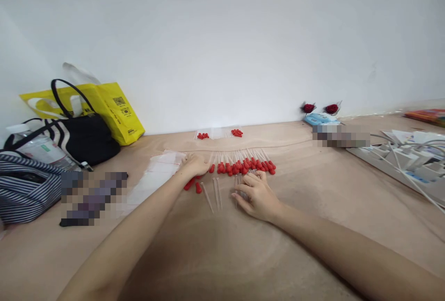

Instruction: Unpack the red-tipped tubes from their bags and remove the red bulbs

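Note:
My left hand (195,164) is curled at the left end of a row of droppers (245,166) with red rubber bulbs and thin clear tubes. Its fingertips are mostly hidden, right beside the outermost dropper (212,168). Loose red bulbs (198,188) lie under and beside this hand. My right hand (257,194) rests palm down over a bunch of clear tubes (238,181), fingers bent and the thumb apart from them; I cannot see a firm grip. Between the hands lie several bare clear tubes (217,194) with no bulbs on them.
Clear plastic bags (160,171) overlap at left. Bagged red bulbs (237,132) lie near the wall. Left stand a yellow bag (121,111), a black bag (90,138) and a striped bag (24,189). Right are a blue packet (320,119), wrapped roses (332,109) and cabled chargers (410,157).

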Motion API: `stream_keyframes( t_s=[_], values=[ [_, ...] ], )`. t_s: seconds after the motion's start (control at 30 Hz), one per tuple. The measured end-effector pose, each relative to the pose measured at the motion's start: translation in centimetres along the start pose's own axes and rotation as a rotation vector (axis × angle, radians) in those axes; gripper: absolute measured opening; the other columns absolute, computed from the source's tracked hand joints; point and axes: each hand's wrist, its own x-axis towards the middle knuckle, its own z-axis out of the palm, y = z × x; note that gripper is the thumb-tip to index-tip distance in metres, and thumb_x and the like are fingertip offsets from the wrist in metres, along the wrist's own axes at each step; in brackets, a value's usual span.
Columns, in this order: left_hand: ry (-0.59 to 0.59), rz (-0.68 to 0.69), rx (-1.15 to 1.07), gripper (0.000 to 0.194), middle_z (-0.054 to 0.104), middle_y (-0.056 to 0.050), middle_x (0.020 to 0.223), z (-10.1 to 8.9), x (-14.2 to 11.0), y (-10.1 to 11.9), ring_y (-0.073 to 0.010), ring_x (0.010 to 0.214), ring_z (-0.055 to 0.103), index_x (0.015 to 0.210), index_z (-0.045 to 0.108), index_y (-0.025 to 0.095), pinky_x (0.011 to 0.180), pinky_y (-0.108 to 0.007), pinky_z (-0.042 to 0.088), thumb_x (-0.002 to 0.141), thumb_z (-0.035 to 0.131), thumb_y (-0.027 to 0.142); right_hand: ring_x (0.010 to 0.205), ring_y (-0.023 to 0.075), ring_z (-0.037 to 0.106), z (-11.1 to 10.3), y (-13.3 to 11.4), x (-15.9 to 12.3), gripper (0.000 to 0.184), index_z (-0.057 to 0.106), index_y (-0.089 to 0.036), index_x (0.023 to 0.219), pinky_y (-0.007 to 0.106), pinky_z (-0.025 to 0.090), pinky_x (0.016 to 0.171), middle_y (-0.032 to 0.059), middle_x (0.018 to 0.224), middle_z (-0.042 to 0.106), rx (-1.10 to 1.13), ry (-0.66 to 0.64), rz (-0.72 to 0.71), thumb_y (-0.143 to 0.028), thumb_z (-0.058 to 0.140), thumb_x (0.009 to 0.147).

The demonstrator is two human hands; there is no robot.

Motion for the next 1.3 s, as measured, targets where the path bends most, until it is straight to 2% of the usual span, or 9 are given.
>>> stream_keyframes(
  t_s=[0.17,0.3,0.4,0.6,0.77,0.93,1.1,1.2,1.3],
  values=[
    [0.112,0.012,-0.007,0.029,0.059,-0.007,0.076,-2.4,-5.0,-0.2,-0.0209,0.081,0.054,0.066,0.049,0.019,0.069,-0.031,0.038,0.082,0.029,0.031,0.067,0.0122,0.044,0.0,0.3,-0.1,0.016,0.064,-0.019,0.077,0.034,0.023,0.075,0.0001,0.066,0.052,0.026,0.021,0.037,-0.024,0.049,0.079],
    [-0.032,0.113,-0.154,0.029,0.049,0.001,0.061,-2.3,-11.1,-1.0,-0.0154,0.057,0.049,0.067,0.040,0.020,0.056,-0.027,0.036,0.084,0.025,0.037,0.065,0.0115,0.044,0.1,0.5,0.0,0.017,0.064,-0.019,0.075,0.033,0.023,0.074,-0.0001,0.064,0.051,0.041,0.021,0.064,-0.023,0.048,0.080],
    [-0.068,0.107,-0.251,0.028,0.045,0.001,0.058,-1.4,-13.2,-1.1,-0.0147,0.056,0.046,0.063,0.037,0.020,0.054,-0.027,0.036,0.083,0.025,0.038,0.066,0.0115,0.045,0.0,0.5,-0.1,0.017,0.063,-0.019,0.075,0.033,0.023,0.075,-0.0002,0.065,0.052,0.034,0.010,0.053,-0.022,0.047,0.080],
    [-0.044,0.181,-0.404,0.026,0.046,0.001,0.066,0.2,-12.3,0.0,-0.0150,0.064,0.047,0.068,0.039,0.020,0.062,-0.028,0.040,0.083,0.026,0.037,0.067,0.0114,0.048,-0.8,1.0,-1.1,0.015,0.063,-0.019,0.075,0.033,0.023,0.078,-0.0005,0.066,0.054,0.008,-0.006,0.055,-0.022,0.048,0.079],
    [-0.026,0.281,-0.426,0.024,0.047,0.000,0.068,1.2,-11.9,0.5,-0.0149,0.067,0.049,0.067,0.037,0.020,0.064,-0.029,0.041,0.085,0.026,0.032,0.072,0.0129,0.051,-0.9,1.7,-1.3,0.015,0.062,-0.019,0.084,0.034,0.026,0.078,0.0012,0.072,0.057,0.016,0.076,0.091,-0.020,0.048,0.079],
    [0.161,0.540,-0.227,0.016,0.052,-0.005,0.079,1.8,-11.1,0.9,-0.0184,0.078,0.049,0.074,0.042,0.018,0.070,-0.033,0.041,0.084,0.032,0.024,0.095,0.0204,0.049,-1.1,1.4,-0.9,0.035,0.050,-0.019,0.114,0.036,0.029,0.080,0.0099,0.104,0.055,-0.110,0.139,0.063,-0.028,0.049,0.079],
    [0.289,0.730,0.019,0.020,0.054,-0.005,0.071,1.8,-10.4,0.9,-0.0179,0.068,0.048,0.074,0.047,0.016,0.061,-0.031,0.040,0.086,0.033,0.024,0.112,0.0235,0.040,-1.3,0.9,-0.3,0.035,0.050,-0.028,0.116,0.042,0.022,0.091,0.0084,0.123,0.047,-0.284,0.154,-0.040,-0.033,0.050,0.081],
    [0.353,0.782,-0.027,0.019,0.056,-0.004,0.074,2.0,-10.5,0.7,-0.0164,0.069,0.050,0.077,0.048,0.016,0.062,-0.029,0.041,0.087,0.034,0.024,0.108,0.0220,0.043,-1.1,0.7,0.0,0.024,0.058,-0.031,0.104,0.045,0.016,0.093,0.0043,0.112,0.056,-0.293,0.187,-0.108,-0.034,0.050,0.082],
    [0.390,0.768,-0.153,0.016,0.056,-0.005,0.079,2.3,-10.9,0.7,-0.0158,0.074,0.052,0.087,0.049,0.016,0.068,-0.028,0.043,0.087,0.036,0.025,0.091,0.0164,0.051,-0.7,0.7,0.0,0.016,0.063,-0.030,0.091,0.042,0.016,0.093,-0.0011,0.081,0.065,-0.225,0.131,-0.154,-0.031,0.049,0.084]
  ],
)
